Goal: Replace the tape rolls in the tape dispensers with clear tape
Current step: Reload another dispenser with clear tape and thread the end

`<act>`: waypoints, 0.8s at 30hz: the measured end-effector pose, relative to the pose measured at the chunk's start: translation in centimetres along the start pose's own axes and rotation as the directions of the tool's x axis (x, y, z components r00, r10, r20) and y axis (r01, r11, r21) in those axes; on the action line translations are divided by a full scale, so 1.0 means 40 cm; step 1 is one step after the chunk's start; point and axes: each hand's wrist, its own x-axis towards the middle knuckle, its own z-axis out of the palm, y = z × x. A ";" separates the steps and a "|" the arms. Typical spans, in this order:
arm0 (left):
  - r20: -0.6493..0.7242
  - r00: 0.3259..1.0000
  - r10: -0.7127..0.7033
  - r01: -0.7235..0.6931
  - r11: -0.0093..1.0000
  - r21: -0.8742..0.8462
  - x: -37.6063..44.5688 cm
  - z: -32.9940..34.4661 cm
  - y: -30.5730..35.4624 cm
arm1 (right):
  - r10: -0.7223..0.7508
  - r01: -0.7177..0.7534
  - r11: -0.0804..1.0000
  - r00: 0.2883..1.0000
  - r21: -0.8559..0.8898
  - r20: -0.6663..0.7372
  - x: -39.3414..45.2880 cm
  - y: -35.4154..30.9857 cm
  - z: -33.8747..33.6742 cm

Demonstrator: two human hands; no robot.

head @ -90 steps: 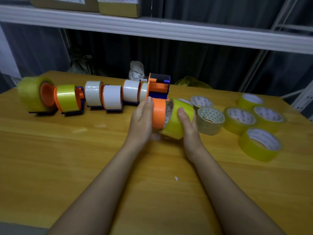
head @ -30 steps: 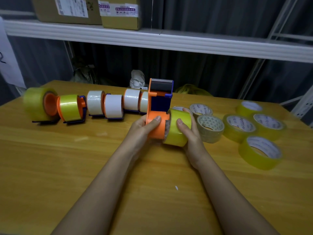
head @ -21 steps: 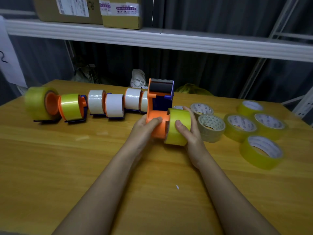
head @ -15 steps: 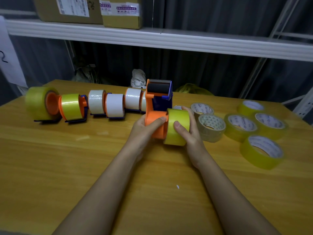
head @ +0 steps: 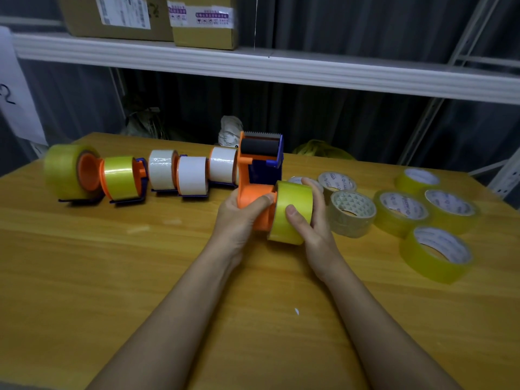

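the left hand (head: 239, 218) grips the orange hub of the tape dispenser (head: 254, 175), thumb curled over the hub's near face. the dispenser stands upright at the table's middle, its black roller and toothed blade at the top.

the right hand (head: 306, 218) holds a yellow tape roll (head: 292, 211), thumb on the near face of the band and fingers wrapped over the far side. the roll stands on edge, directly to the right of the hub and touching it. the roll lies between the two hands, with the left thumb just beside its left rim.

to the left of the dispenser, a row of loaded dispensers (head: 157, 175) runs along the wooden table (head: 84, 277); two carry yellow tape, three carry white tape. to the right of the right hand, loose tape rolls (head: 402, 209) lie flat; the nearest clear roll (head: 351, 213) sits just beside the fingers.

cardboard boxes (head: 202, 21) rest on a shelf (head: 281, 67) above the table.
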 end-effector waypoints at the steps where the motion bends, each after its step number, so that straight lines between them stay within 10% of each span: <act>1: 0.004 1.000 0.005 -0.005 1.000 0.002 -0.001 0.001 0.000 | -0.003 0.003 1.000 1.000 -0.007 -0.003 -0.001 0.001 0.001; 24: 0.098 0.994 0.055 -0.062 0.996 0.061 -0.004 -0.012 0.008 | -0.094 0.073 0.979 0.990 -0.190 -0.105 0.003 0.000 -0.002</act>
